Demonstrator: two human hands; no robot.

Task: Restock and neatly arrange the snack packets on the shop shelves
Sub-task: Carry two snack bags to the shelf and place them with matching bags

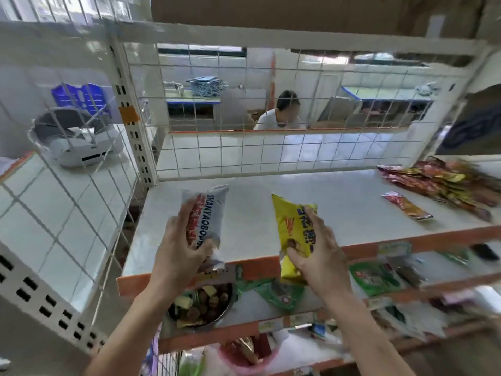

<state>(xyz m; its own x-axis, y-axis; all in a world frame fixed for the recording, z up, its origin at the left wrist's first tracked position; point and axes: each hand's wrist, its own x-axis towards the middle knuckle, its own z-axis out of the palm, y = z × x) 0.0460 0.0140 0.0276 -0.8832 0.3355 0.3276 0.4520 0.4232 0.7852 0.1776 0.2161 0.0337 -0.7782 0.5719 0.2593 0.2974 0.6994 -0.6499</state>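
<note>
Left grip (181, 245) is closed round a white packet (207, 210), thumb on one side and fingers wrapped over the printed face. It holds the packet lengthwise, top end pointing away toward the wire mesh back (271, 153). Right grip (317, 251) clasps a yellow packet (288, 221) the same way, just beside the first and apart from it. Both packets lean over the orange front lip of the top shelf (271, 185), and their lower ends hang below that lip. This looks like the stage of carrying new stock up to the shelf, one packet per grip, before either is laid down.

Holding each packet low down leaves its far end free to touch the shelf first, which probably makes it easier to slide in square.

Ahead of both grips the shelf surface is bare. Far off to the right of the right grip lies a heaped pile of red packets (444, 183), with one loose red packet (406, 206) nearer. My guess is the new packets belong in the bare stretch, kept apart by kind.

Below the grips, the lower shelves hold green packets (374, 275) and a metal bowl (200, 305) of small wrapped snacks.
</note>
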